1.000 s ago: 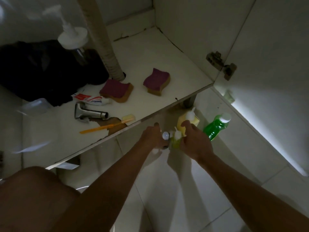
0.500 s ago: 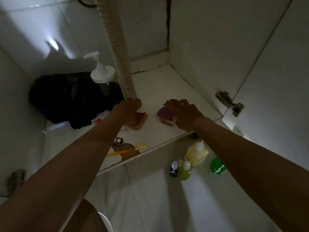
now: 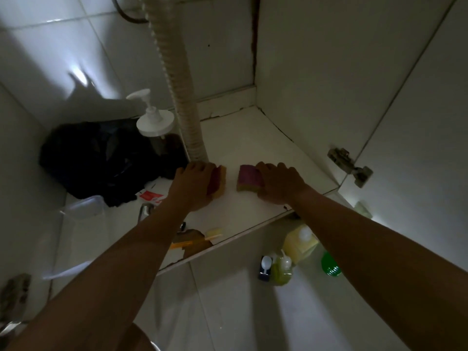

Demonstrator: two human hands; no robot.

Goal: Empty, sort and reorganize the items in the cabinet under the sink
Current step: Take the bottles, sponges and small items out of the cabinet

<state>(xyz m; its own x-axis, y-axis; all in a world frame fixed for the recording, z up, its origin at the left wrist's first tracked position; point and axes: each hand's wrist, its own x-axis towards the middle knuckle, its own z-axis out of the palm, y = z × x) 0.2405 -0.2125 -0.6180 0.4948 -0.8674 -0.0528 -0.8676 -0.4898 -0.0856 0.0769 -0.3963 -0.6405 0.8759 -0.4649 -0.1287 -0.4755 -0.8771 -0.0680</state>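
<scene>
Two purple-topped sponges on the cabinet floor point(image 3: 253, 138), left hand point(image 3: 192, 184) grasping the left sponge point(image 3: 219, 182), right hand point(image 3: 278, 182) grasping the right sponge point(image 3: 249, 178), one pump bottle point(image 3: 155, 122) behind, one red-and-white tube point(image 3: 149, 196), print unreadable.

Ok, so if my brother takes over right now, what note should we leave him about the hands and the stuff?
Left hand grips the left sponge, tipped up beside the drain hose. Right hand holds the right sponge. Both sponges are on the cabinet shelf.
Done: yellow bottle, green bottle and small lime bottle are out on the floor.
Left: take out the sponges, pump bottle, black bag and toothbrush, then sort and put back.
</scene>
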